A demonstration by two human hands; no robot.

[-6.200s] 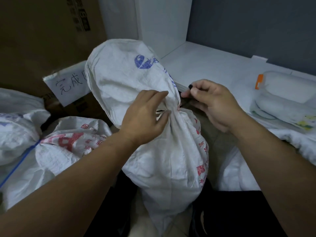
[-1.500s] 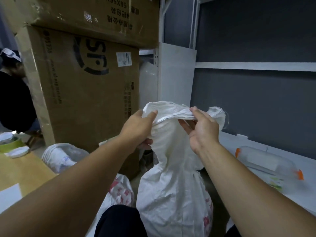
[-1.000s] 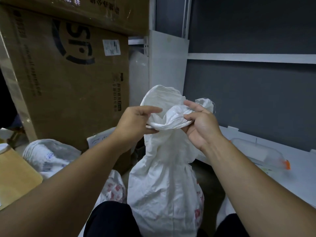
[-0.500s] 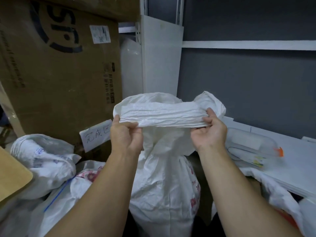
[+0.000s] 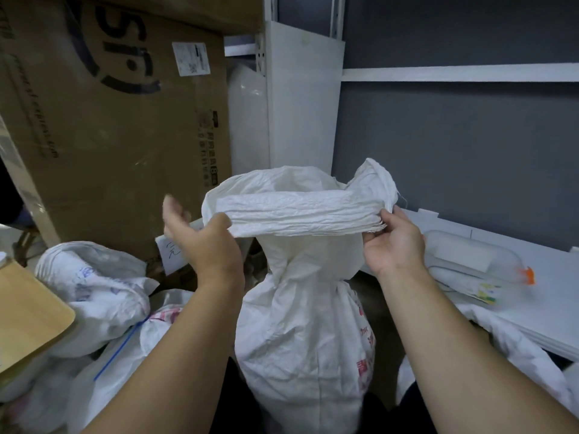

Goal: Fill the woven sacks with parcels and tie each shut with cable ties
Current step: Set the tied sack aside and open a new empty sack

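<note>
Centre frame: a crinkled white woven sack point(image 5: 300, 333), cinched at its neck, its loose top folded into a flat band. The right hand point(image 5: 393, 245) pinches the band's end; the left hand point(image 5: 203, 242), fingers spread, touches the other end with its thumb.

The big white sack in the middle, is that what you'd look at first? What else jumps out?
Yes, the white woven sack stands upright in the middle, cinched at its neck, with its top folded into a flat band. The right hand pinches one end of that band; the left hand is at the other end with fingers spread. Behind on the left looms a huge cardboard box.
</note>
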